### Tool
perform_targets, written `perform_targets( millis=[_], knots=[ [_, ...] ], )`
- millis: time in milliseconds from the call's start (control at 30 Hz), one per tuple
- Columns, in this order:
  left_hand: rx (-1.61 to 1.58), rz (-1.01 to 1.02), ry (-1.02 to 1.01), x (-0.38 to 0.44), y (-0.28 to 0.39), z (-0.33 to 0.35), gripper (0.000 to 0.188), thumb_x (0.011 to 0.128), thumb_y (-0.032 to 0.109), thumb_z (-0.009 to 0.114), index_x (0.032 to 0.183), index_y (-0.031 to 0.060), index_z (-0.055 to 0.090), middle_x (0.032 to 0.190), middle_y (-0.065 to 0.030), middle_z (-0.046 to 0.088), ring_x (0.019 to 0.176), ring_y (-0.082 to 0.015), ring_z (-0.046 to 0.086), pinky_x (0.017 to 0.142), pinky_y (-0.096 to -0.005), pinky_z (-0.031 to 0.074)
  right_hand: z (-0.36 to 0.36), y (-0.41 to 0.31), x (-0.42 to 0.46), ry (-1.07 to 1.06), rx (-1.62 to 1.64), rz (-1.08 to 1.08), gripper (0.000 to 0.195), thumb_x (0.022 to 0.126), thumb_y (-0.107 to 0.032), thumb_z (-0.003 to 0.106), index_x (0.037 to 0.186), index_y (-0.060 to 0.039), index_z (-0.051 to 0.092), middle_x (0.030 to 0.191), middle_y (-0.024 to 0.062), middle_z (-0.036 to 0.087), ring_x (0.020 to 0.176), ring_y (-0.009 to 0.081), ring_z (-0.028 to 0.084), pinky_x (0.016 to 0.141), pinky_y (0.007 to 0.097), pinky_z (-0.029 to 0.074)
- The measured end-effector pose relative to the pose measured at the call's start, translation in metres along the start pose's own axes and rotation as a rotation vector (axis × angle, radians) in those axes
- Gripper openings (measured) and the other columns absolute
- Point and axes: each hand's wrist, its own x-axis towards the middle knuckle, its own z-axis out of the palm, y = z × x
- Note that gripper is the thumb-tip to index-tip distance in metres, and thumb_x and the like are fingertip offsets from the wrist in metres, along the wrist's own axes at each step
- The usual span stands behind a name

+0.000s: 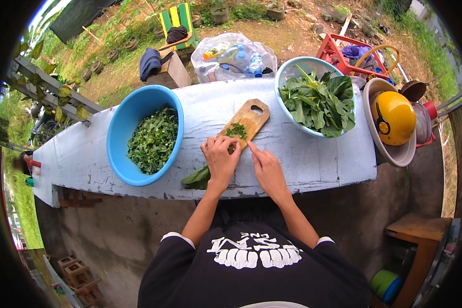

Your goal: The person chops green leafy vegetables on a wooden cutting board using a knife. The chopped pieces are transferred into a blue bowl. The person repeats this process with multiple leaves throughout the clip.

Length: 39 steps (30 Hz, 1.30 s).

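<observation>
My left hand (222,161) pinches leafy greens against the lower end of a wooden cutting board (256,119). A large green leaf (197,179) sticks out under the wrist towards the table's front edge. My right hand (268,169) is at the board's right edge, its index finger stretched forward along what seems to be a knife; handle and blade are mostly hidden. Chopped greens (236,131) lie on the board just beyond my fingers. To the left, a blue plastic basin (113,142) holds a heap of chopped greens (154,142). A light-green colander (287,67) at right holds whole leaves (319,102).
The white-painted table (331,165) is scuffed. At its right end a beige basin (392,156) holds a yellow helmet (395,117). Beyond the far edge are a clear bag of plastic bottles (235,57), a red crate (344,67) and a wooden box (171,71).
</observation>
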Motion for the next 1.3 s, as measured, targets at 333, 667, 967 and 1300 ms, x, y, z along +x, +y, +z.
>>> perform_targets(
  millis=[333,667,967,1300],
  knots=[
    [-0.08,-0.069,0.0,-0.002,-0.004,-0.003,0.011,0.083,0.02,0.081,0.09,0.0115,0.083,0.1,0.0025,0.075,0.103,-0.0216,0.055,0.099,-0.0409,0.035,0.005,-0.019,0.002,-0.073,-0.085,0.036,0.041,0.107,-0.018,0.053,0.147,-0.0208,0.059,0.096,0.0224,0.063,0.087,0.0454,0.067,0.079,0.0537,0.054],
    [-0.091,-0.071,-0.013,-0.002,-0.008,0.0,0.011,0.083,0.02,0.082,0.089,0.0114,0.082,0.102,0.0033,0.076,0.103,-0.0218,0.054,0.097,-0.0408,0.035,0.015,-0.015,0.005,-0.093,-0.06,0.023,0.043,0.106,-0.015,0.052,0.148,-0.0119,0.056,0.097,0.0256,0.064,0.09,0.0466,0.067,0.081,0.054,0.054],
    [-0.06,-0.1,0.008,0.004,-0.005,-0.002,0.01,0.084,0.019,0.079,0.089,0.0094,0.08,0.099,0.0006,0.072,0.106,-0.0236,0.053,0.101,-0.0434,0.033,0.01,-0.021,0.009,-0.16,-0.185,0.04,0.044,0.105,-0.015,0.052,0.149,-0.0135,0.055,0.098,0.0257,0.064,0.088,0.0466,0.067,0.081,0.0544,0.055],
    [-0.134,-0.073,0.018,0.01,-0.01,-0.027,0.013,0.089,0.018,0.077,0.1,0.0115,0.079,0.096,-0.0016,0.074,0.101,-0.0224,0.057,0.098,-0.0422,0.036,-0.002,-0.021,0.004,-0.084,-0.102,0.034,0.042,0.106,-0.017,0.055,0.147,-0.0195,0.059,0.092,0.0211,0.062,0.084,0.0429,0.066,0.078,0.052,0.053]
  ],
)
